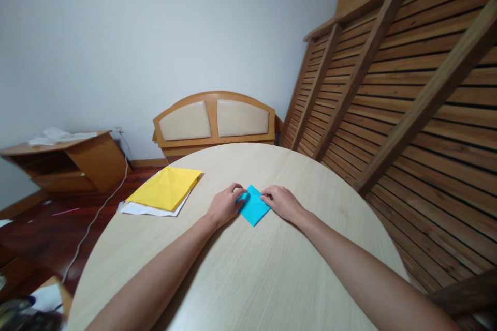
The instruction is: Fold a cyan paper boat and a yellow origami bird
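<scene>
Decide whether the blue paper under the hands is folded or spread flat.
Folded: the blue paper shows a small kite-like shape with crisp edges.

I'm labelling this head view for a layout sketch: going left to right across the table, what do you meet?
Yellow paper on white sheets → left hand → blue paper → right hand, all on the round table.

This is a room in a home, used partly for storage; a padded headboard [214,120] leans on the plain wall, slatted bed frames [407,88] stand tilted at the right; a low wooden cabinet [73,160] and a round tabletop [240,269] stand on dark wood floor [46,227].
</scene>
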{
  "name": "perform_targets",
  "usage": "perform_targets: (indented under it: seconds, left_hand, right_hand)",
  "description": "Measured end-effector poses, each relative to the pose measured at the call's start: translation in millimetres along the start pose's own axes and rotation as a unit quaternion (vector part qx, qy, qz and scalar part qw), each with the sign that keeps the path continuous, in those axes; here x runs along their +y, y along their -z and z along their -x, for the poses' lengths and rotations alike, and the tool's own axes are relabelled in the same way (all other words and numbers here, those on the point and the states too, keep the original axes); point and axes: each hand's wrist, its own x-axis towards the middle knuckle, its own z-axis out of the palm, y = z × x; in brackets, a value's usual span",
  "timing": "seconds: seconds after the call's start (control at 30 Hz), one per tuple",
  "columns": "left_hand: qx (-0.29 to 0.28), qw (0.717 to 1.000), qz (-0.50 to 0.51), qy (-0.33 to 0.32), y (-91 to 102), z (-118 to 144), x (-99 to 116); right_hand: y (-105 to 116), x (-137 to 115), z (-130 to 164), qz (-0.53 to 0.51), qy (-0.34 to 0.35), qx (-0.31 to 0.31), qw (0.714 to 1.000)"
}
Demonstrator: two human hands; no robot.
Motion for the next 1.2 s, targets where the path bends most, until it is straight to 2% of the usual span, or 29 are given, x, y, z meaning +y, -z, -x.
perform_targets:
  seconds: [0.17, 0.33, 0.47, 0.6, 0.83, 1.0, 1.2]
  left_hand:
    - [0.002, 0.999, 0.003, -0.034, -1.0, -1.3, -2.4]
    - [-0.016, 0.991, 0.02, -0.132, -2.7, -3.2, -7.1]
    - [-0.038, 0.984, 0.041, -0.171, -5.2, -3.8, -9.9]
    - [-0.046, 0.986, 0.036, -0.154, -4.6, -4.5, -6.9]
    - [-0.024, 0.996, 0.016, -0.089, 2.0, -4.2, -1.5]
    - [-0.025, 0.996, 0.023, -0.081, 1.0, -2.1, -4.3]
    - [-0.032, 0.998, 0.012, -0.061, -2.9, -1.6, -6.7]
  right_hand:
    - [-2.8, -2.7, -0.7, 0.011, -0.017, -0.002, 1.0]
    - [-3.9, -3.4, -0.2, 0.013, -0.009, 0.017, 1.0]
    - [1.6, -12.1, 0.1, 0.07, 0.018, 0.01, 0.997]
    - [5.2, -25.8, 2.4, 0.114, 0.057, -0.022, 0.992]
    - [2.6, -31.9, 10.7, 0.049, 0.136, -0.066, 0.987]
    - [4.9, -23.4, 10.8, 0.026, 0.147, -0.099, 0.984]
    - [10.1, -16.7, 9.6, 0.044, 0.131, -0.099, 0.985]
